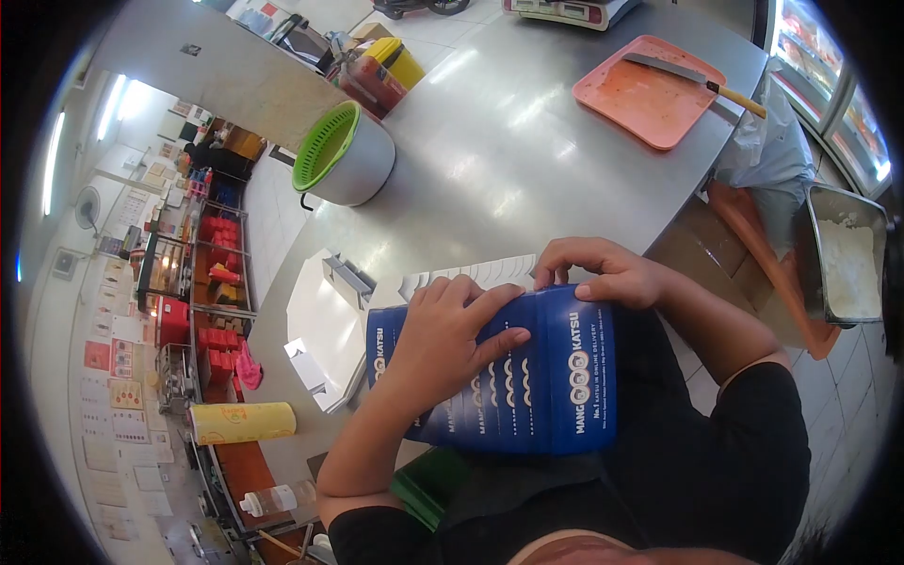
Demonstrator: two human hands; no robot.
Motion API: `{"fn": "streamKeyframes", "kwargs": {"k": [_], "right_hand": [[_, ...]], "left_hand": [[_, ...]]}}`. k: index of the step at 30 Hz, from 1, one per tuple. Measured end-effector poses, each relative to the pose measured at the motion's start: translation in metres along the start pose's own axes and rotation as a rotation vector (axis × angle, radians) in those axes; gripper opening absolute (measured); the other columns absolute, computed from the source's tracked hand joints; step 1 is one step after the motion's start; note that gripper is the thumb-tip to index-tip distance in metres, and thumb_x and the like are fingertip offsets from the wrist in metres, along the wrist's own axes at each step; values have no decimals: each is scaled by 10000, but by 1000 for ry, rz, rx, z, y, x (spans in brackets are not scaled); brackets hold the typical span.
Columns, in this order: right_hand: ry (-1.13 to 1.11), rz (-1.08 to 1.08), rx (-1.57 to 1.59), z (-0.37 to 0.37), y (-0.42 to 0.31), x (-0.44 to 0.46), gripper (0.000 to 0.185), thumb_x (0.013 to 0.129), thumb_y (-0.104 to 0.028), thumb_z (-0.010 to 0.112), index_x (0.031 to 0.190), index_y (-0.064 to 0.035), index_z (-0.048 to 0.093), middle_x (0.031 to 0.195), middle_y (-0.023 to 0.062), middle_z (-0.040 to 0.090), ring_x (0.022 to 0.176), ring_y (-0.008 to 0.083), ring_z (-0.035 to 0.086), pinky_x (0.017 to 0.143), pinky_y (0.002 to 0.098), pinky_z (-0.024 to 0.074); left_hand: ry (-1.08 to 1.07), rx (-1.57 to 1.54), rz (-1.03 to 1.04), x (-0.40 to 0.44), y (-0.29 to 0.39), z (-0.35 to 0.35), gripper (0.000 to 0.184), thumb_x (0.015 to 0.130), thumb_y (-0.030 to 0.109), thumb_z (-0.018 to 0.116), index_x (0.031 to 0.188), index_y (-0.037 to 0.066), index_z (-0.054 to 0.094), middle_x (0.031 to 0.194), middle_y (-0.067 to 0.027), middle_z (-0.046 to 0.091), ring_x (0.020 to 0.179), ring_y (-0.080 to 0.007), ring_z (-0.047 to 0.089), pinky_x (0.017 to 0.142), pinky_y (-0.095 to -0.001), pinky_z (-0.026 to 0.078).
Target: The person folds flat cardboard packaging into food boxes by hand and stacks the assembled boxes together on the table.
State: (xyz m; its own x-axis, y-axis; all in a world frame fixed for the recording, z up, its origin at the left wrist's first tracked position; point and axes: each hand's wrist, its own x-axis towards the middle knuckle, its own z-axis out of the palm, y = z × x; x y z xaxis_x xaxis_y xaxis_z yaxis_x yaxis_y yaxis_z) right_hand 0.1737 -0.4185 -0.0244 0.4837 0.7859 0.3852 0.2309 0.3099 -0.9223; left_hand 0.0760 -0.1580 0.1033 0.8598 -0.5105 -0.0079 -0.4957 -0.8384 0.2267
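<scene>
A stack of blue printed cardboard food boxes (527, 395), nested in a row, rests against my body at the near edge of the table. My left hand (461, 325) lies over the stack, its fingers curled at the upper edge and its thumb across the blue faces. At the right end, my right hand (603, 271) pinches the top edge of the outermost box, thumb in front and fingers behind. White inner flaps (471, 273) show along the far side of the stack. Flat white cardboard pieces (315, 315) lie just left of it.
On the steel table (471, 179) stand a grey pot with a green strainer (353, 155), an orange tray (650, 99) with a knife (692, 75), and a scale (570, 11). A yellow wrap roll (243, 423) and a bottle (282, 497) are at left; a powder-filled metal pan (847, 268) sits right.
</scene>
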Motion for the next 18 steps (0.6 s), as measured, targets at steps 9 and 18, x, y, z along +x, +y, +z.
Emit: {"fn": "streamKeyframes", "kwargs": {"k": [9, 18], "right_hand": [[-122, 52, -62, 9, -17, 27, 544, 916, -438, 674, 1271, -27, 679, 1236, 118, 652, 1152, 252, 589, 1020, 391, 448], [-244, 101, -45, 12, -19, 46, 483, 884, -404, 672, 1194, -34, 682, 1182, 95, 654, 1101, 239, 589, 988, 383, 456]], "left_hand": [[78, 32, -68, -28, 2, -2, 502, 977, 540, 685, 1317, 172, 714, 997, -117, 627, 988, -326, 599, 922, -459, 455], [92, 69, -85, -46, 3, -1, 509, 970, 551, 685, 1326, 188, 718, 1004, -105, 642, 1003, -310, 615, 935, -462, 451]]}}
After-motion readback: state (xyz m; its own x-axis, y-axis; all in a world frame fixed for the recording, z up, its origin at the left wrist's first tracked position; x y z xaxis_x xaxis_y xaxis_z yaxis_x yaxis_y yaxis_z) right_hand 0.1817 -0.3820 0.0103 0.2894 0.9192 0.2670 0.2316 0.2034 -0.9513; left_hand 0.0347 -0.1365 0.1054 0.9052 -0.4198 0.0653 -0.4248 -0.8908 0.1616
